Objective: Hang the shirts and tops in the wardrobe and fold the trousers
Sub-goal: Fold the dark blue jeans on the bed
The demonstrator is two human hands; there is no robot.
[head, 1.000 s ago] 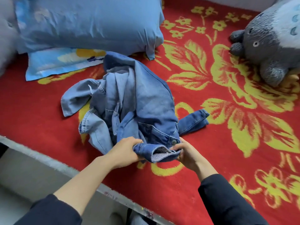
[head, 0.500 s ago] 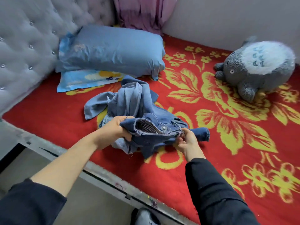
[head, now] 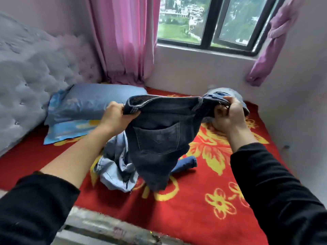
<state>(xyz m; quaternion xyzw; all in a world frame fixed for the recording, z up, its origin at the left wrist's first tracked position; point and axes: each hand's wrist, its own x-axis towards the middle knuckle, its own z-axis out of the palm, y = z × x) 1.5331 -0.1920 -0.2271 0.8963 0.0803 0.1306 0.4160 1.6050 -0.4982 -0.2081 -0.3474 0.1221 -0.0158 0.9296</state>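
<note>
Nearest you, both dark sleeves came up from the bed frame (head: 106, 225), forearms angled up and inward. The left forearm was bare and the right was covered to the wrist.

Your left hand (head: 115, 114) was curled tight round one end of the waistband, thumb on the near side. That put it in front of the pillow (head: 92, 101), at its right end. Your right hand (head: 228, 115) pinched the other end, fingers folded over the denim, well to the right of the pillow. Neither hand had anything else in it.

Between them the trousers (head: 159, 138) hung stretched at the waist, back pocket facing you. They were lifted off the bed (head: 203, 200), on your side of the pillow and to its right. Their lower part sagged onto the red blanket.

I'd call that the start of the folding step: trousers picked out and spread, nothing folded yet. The next move called for a shake to let the legs drop straight. After that, you'd lay them flat on the bed and bring one leg over the other.

A pale denim garment (head: 115, 167) lay crumpled under them, nearer you than the pillow. It looked like a top, though I couldn't tell for sure.

Behind the pillow hung the pink curtain (head: 123, 38), and the window (head: 203, 20) was further right.
</note>
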